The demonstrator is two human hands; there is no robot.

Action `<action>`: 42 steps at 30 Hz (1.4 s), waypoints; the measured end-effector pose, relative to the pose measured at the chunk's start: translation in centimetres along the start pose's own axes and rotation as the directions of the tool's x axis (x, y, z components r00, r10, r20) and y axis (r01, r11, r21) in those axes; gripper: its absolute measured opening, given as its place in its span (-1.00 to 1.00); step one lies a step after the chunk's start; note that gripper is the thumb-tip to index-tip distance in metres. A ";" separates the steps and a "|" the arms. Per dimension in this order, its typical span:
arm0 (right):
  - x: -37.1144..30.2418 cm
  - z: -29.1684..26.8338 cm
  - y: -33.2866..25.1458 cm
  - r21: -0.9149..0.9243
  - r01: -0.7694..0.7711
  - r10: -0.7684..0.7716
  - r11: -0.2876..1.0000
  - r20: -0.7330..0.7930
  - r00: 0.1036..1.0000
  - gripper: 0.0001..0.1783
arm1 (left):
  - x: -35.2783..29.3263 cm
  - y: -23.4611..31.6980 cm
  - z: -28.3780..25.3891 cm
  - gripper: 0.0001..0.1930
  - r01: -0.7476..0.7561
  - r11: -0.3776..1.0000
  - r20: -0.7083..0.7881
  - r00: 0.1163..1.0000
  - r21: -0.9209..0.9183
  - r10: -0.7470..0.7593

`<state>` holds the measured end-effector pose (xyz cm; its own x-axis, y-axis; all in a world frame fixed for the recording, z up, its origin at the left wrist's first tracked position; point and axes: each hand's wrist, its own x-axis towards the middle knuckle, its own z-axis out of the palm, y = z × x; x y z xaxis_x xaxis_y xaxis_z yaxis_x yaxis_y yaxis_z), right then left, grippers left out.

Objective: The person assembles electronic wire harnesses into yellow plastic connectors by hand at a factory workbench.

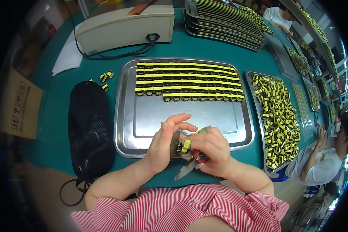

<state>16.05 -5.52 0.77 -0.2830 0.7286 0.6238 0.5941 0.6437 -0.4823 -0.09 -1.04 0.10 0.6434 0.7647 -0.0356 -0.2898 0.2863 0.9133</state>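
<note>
- The right hand (pixel 214 150) held a small yellow-taped transformer (pixel 186 145); its fingers were closed narrowly on the piece, pins facing the left palm.
- A red-handled hand tool (pixel 186 169), possibly cutters or pliers, lay tucked in the same hand, tip toward the wearer; presumably kept there to be within reach while the fingers gripped the part.
- The left hand (pixel 161 146) was cupped beside the transformer, upper fingers spread loosely. A brown piece (pixel 175 145) showed between palm and pins; could not tell whether hidden fingers held it.
- Both hands worked over the near edge of a metal tray (pixel 150 123), on the green worktop (pixel 52 135).
- Transformer rows (pixel 189 77) filled the tray's far part, yellow bands aligned; the nearest row started short of the left end. The close packing probably eased counting and left space near the hands.
- Loose transformers (pixel 276 120) were heaped unsorted in a second tray to the right, likely placed for easy reach.
- Stacked trays (pixel 220 36) stood behind, bearing similar rows; stacking likely saved space.
- A black mesh pouch (pixel 91 127) lay left of the metal tray, a few stray transformers (pixel 104 76) near its top.
- Writing: the cardboard carton (pixel 19 106) bore dark print and handling symbols, not transcribed. No legible label on the beige instrument case (pixel 123 33) or transformers.
</note>
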 end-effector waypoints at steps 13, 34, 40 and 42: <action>0.3 -0.3 -0.6 -0.046 0.053 -0.052 0.998 0.026 0.998 -0.52 | -0.1 -0.7 -0.1 -0.23 -0.053 0.990 0.063 0.997 0.128 0.045; 0.4 0.0 -0.9 -0.002 0.039 -0.039 0.999 -0.009 0.999 -0.53 | 0.1 -0.3 0.7 -0.23 0.113 0.986 0.017 0.994 -0.120 -0.112; 0.3 0.0 -0.5 0.062 0.023 -0.023 0.998 0.000 1.000 -0.51 | 0.2 -0.1 0.7 -0.25 0.156 0.969 0.030 0.988 -0.191 -0.153; 0.4 -0.1 -0.4 0.063 0.023 -0.023 0.998 0.003 1.000 -0.51 | 0.2 -0.2 0.8 -0.26 0.161 0.966 0.026 0.987 -0.203 -0.159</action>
<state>15.74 -5.55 1.26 -0.2988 0.7142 0.6329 0.5391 0.6736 -0.5056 0.63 -1.37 0.26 0.6997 0.6941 -0.1692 -0.3207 0.5168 0.7938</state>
